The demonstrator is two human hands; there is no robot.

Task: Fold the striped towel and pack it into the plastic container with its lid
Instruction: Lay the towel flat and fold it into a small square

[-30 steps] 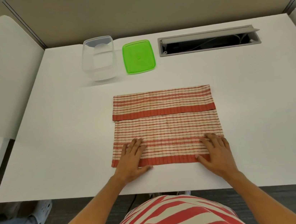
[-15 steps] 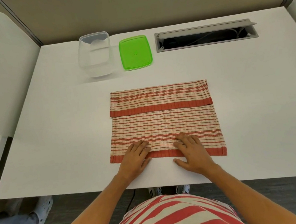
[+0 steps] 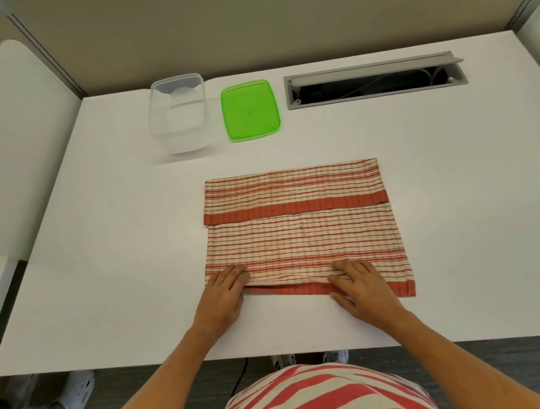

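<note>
- White desk [image 3: 469,212] fills the view, backed by a beige partition wall [image 3: 271,15].
- Nearest the camera: the person's red-and-white striped top [image 3: 315,404] at the bottom edge.
- Left hand [image 3: 222,299] grips the near-left corner of the striped towel [image 3: 301,241]; its fingers lie on top, and the thumb is hidden.
- Right hand [image 3: 362,286] pinches the near red hem right of centre, thumb below the edge, fingers curled on the cloth.
- Near hem between the two hands is turned up off the desk; the near-right corner lies flat.
- Towel's far third lies folded toward the person, red band uppermost.
- Farther back: clear plastic container [image 3: 179,113], open, upright, well apart from the towel.
- Green lid [image 3: 250,110] lies flat just beside it, to the right, not touching.
- Grey cable hatch [image 3: 374,80] stands open at far right.
</note>
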